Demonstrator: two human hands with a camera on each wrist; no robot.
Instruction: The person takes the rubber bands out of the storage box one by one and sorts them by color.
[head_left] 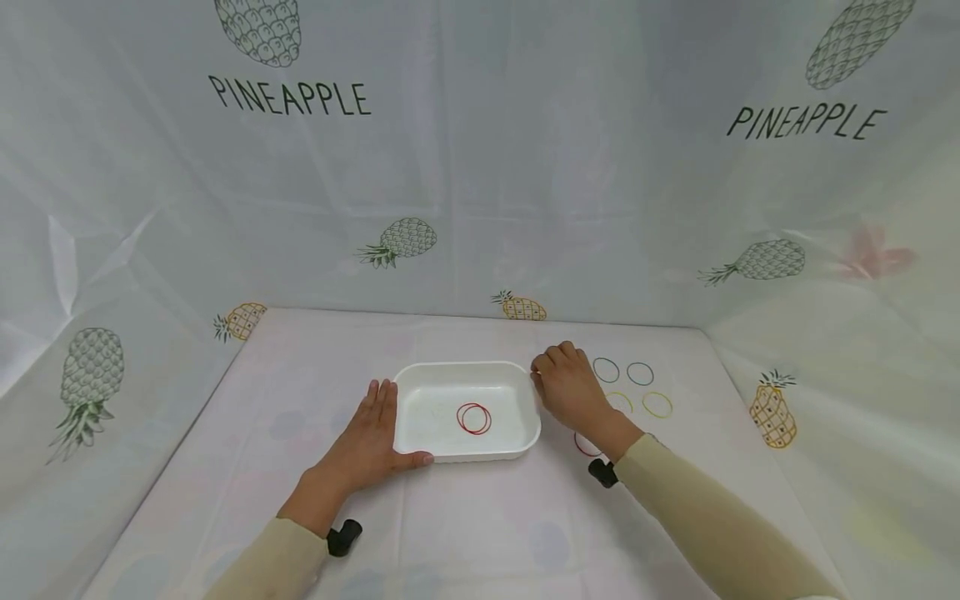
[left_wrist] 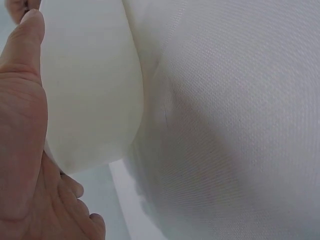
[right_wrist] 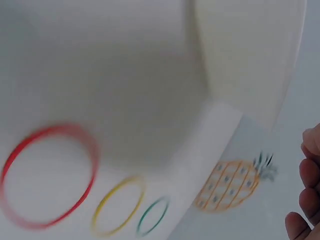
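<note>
Two hands are seen at a white tray, one on each side; the left hand is laid flat against the tray's left wall with its fingers straight and its thumb stretched along the near edge, so that nothing is gripped, only pressed; the right hand is set at the tray's far right corner with its fingers curled over the rim, though whether the rim is actually pinched cannot be told. The tray is rectangular with rounded corners, smooth and matt like thin plastic, and is placed at the middle of the table; in the left wrist view its outer wall is shown as a plain curved white surface beside the palm. Two thin red rings, overlapping one another, are held inside the tray on its floor. To the right of the tray, on the cloth, more thin round rings are laid out apart from each other: two green rings in the far row, two yellow rings nearer, and one red ring partly hidden by the right wrist. The table is covered by a pale, finely woven cloth with faint printed spots; the space is closed in on three sides by a white curtain printed with pineapples and the word PINEAPPLE twice; beige sleeves are worn on both arms.
</note>
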